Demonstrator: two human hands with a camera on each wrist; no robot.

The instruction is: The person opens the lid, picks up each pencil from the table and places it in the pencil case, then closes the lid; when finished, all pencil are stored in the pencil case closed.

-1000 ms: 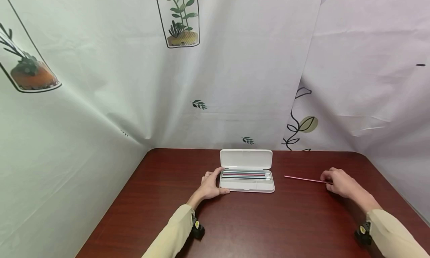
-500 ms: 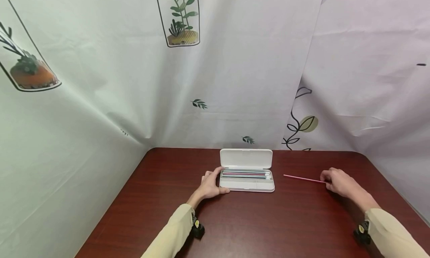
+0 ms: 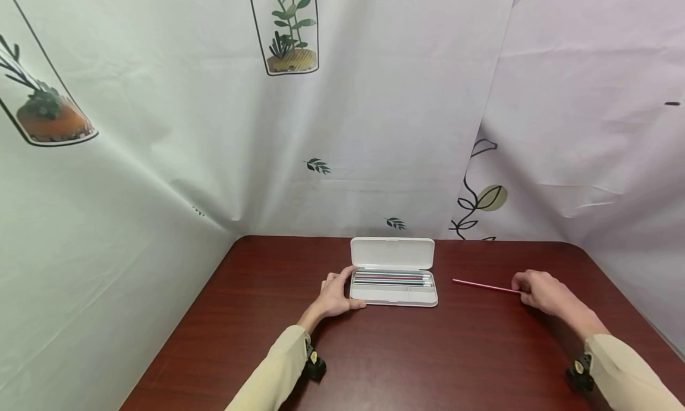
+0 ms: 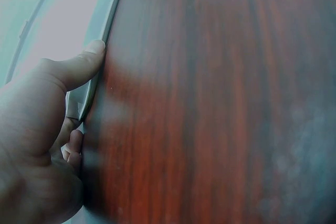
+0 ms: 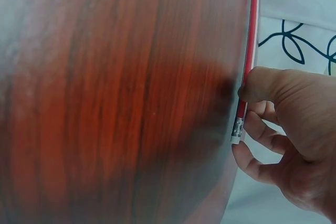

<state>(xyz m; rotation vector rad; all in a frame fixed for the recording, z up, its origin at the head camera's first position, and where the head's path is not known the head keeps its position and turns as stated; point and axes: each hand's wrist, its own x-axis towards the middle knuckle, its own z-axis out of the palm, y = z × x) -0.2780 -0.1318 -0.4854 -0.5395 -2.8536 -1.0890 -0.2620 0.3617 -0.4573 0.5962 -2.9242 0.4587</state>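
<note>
A white pencil case [image 3: 382,295] lies with its lid raised on the brown table, several pencils [image 3: 393,278] lined up in its rear part. At the case's left end, my left hand [image 3: 333,296] grips it, the thumb on the front edge and a finger at the back corner. The left wrist view shows the thumb [image 4: 84,66] against the case's rim. Off to the right, my right hand [image 3: 543,291] pinches a red pencil [image 3: 484,285] near its eraser end. In the right wrist view the white eraser [image 5: 235,139] and metal band show below the thumb.
The dark wood table [image 3: 417,357] has rounded far corners. A pale printed curtain [image 3: 374,131] hangs right behind it and along both sides. A stretch of bare tabletop [image 3: 445,292] lies between the case and the red pencil.
My right hand and the red pencil have shifted only slightly, with the pencil's eraser end now hidden by the fingers in the head view. My left hand and the case have stayed put.
</note>
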